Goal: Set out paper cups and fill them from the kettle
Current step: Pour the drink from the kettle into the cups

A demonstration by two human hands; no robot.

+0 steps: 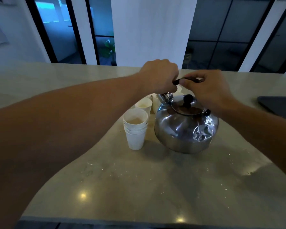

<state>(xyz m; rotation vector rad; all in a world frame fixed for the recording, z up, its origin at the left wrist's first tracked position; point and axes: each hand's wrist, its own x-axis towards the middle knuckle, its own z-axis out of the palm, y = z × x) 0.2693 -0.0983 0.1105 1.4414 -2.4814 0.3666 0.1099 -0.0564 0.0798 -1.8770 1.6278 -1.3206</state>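
Over counter (139, 179), both hands (158, 75) grip kettle handle (186, 79).

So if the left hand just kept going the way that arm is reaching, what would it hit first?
Likely nothing close: the left hand, gripping the kettle handle, points away across the counter toward the white pillar. The path looks free until there, though depth is hard to judge.
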